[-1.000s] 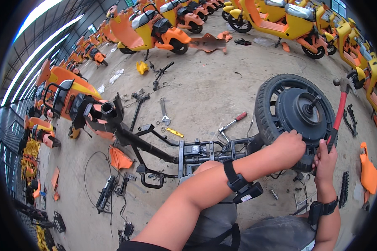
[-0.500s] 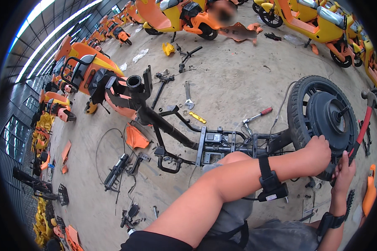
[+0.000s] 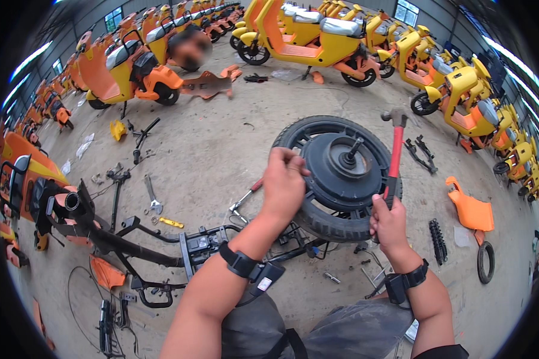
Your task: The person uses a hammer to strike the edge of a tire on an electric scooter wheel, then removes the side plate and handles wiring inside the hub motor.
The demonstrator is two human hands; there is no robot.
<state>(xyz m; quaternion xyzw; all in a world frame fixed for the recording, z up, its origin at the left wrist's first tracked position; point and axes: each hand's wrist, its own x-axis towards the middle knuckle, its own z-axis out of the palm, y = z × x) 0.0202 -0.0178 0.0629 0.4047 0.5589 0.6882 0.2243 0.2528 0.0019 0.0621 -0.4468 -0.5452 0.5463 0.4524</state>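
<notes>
The wheel is black, with a tyre, a round hub and an axle standing up from its middle; it lies tilted by the rear of the bare black scooter frame. My right hand grips a hammer by its red and black handle, head upward, in front of the wheel's right side. Across the wheel's left side, my left hand has its fingers curled closed; whatever they may hold is hidden.
Around the frame lie an adjustable wrench, a yellow tool, a red-handled ratchet and an orange panel. Two shock absorbers are on the floor at right. Rows of yellow and orange scooters stand behind.
My view has swung to the right, so the wheel now appears nearer the middle. My left hand has gone from the wheel's near edge to its left side. The hammer stays in my right hand.
</notes>
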